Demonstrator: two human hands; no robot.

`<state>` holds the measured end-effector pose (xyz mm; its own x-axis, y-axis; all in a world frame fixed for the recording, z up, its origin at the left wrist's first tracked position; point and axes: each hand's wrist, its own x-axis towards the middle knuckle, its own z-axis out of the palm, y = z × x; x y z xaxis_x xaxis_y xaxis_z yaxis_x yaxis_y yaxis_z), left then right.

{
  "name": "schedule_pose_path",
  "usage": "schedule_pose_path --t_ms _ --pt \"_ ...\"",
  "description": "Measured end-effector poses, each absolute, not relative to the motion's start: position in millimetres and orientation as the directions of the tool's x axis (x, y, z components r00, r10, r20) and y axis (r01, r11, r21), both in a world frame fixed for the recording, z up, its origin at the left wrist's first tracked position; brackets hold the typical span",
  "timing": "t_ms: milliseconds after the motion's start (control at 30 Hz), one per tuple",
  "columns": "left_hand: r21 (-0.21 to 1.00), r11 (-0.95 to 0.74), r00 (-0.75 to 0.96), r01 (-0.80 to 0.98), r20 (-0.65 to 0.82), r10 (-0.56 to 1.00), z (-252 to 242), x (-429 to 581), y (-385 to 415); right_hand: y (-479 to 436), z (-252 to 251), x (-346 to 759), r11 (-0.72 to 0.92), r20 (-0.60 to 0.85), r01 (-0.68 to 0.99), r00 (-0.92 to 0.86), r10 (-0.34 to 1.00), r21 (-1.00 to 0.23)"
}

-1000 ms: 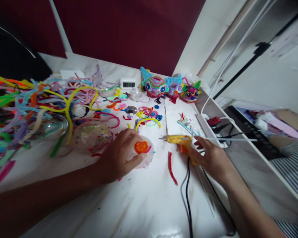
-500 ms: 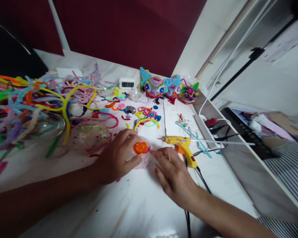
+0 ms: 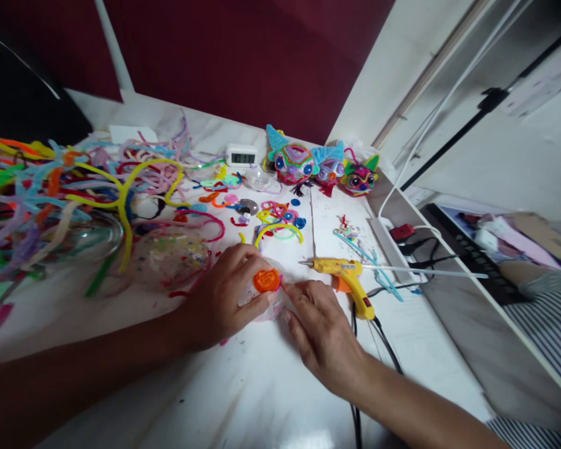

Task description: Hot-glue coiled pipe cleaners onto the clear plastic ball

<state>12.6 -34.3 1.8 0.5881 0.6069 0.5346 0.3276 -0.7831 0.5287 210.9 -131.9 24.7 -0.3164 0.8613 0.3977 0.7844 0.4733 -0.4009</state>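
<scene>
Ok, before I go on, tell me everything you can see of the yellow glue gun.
The glue gun looks like yellow plastic, with a thin metallic nozzle pointing left and an orange trigger. A small red spot marks the handle; a black cord leaves its end. A pale, translucent stick juts rightward from the rear. It lies on its side on the white table, beside the right hand, ungripped.

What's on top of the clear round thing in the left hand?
There's an orange coil, with a bit of pink beside it. The left hand covers part of the clear round thing, so anything under that hand can't be seen.
</scene>
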Motion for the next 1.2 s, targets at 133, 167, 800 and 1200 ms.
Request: schedule_pose_path --t_ms 133,167,800,1200 --pt "0.532 -0.779 0.598 0.331 0.52 0.61 2.1 12.6 -33.9 -130.0 25.7 210.9 0.479 0.396 0.791 -0.328 0.857 -0.381" --pt "0.531 -0.779 0.603 0.333 0.516 0.609 2.2 12.5 -33.6 -129.5 26.0 211.1 0.483 0.399 0.792 -0.333 0.854 -0.374" --pt "0.537 -0.776 0.634 0.331 0.482 0.604 3.1 10.1 -29.6 -117.1 34.2 227.8 0.593 0.375 0.775 -0.494 0.784 -0.219" --pt "0.539 -0.782 0.654 0.314 0.474 0.589 6.0 9.0 -25.7 -107.7 37.5 239.3 0.659 0.329 0.725 -0.583 0.743 -0.202"
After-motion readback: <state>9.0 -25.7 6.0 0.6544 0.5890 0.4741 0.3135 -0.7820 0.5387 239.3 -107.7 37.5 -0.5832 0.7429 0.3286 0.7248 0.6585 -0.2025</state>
